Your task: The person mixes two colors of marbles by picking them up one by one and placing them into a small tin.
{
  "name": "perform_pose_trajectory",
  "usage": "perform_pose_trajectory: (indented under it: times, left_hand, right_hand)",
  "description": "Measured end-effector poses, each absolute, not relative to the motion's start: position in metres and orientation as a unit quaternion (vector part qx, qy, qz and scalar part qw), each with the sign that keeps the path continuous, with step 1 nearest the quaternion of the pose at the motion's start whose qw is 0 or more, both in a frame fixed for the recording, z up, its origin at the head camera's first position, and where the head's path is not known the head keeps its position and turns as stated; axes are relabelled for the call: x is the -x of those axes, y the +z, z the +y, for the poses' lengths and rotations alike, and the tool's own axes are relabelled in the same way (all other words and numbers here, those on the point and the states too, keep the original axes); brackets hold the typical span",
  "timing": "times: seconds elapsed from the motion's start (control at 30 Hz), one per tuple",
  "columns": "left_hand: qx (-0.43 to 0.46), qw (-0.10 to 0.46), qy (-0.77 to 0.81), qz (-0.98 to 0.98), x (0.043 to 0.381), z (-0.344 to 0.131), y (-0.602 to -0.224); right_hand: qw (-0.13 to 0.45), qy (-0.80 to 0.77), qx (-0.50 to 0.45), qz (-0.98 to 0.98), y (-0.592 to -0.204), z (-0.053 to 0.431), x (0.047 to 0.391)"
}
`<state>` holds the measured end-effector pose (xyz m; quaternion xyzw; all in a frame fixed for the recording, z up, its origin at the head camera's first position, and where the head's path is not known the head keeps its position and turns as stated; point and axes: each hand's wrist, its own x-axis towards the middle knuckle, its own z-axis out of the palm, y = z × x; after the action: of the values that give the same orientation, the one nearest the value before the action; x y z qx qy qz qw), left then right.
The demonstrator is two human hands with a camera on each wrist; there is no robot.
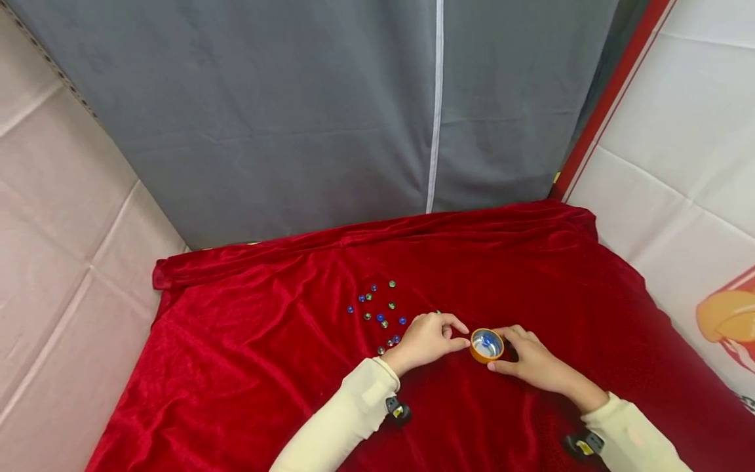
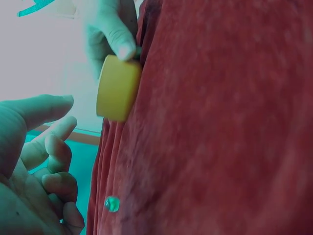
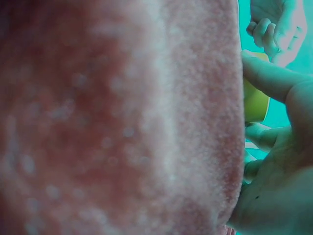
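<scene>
A small round cup [image 1: 487,346], orange outside and silvery inside, sits on the red cloth with something blue and glassy in its bottom. My right hand [image 1: 533,357] holds the cup from the right, thumb on the near side and fingers behind. Its yellow wall [image 3: 257,104] shows past the thumb in the right wrist view. My left hand [image 1: 427,341] is just left of the cup, thumb and forefinger apart with nothing seen between them. In the left wrist view a gap separates the left fingertips from the cup [image 2: 118,88].
Several blue marbles [image 1: 380,318] and green marbles [image 1: 392,305] lie scattered left of and beyond my left hand. One green marble [image 1: 438,313] is just behind that hand. Wrinkled red velvet cloth [image 1: 248,367] covers the table, with a grey curtain [image 1: 295,131] behind.
</scene>
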<state>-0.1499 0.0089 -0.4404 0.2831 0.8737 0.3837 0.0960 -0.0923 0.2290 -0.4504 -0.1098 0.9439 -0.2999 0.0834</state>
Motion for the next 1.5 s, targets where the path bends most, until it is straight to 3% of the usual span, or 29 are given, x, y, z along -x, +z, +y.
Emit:
perform_pose_trajectory:
  times: [0.43, 0.8, 1.5]
  left_hand:
    - [-0.271, 0.081, 0.388, 0.877, 0.156, -0.021, -0.433]
    - [-0.225, 0.092, 0.428, 0.870, 0.167, -0.059, -0.431]
    - [-0.133, 0.063, 0.448, 0.882, 0.190, -0.131, -0.447]
  right_hand:
    - [0.072, -0.299, 0.115, 0.944, -0.454, 0.230, 0.093]
    - [0.061, -0.295, 0.117, 0.946, -0.457, 0.229, 0.094]
    - [0.071, -0.297, 0.115, 0.945, -0.458, 0.232, 0.095]
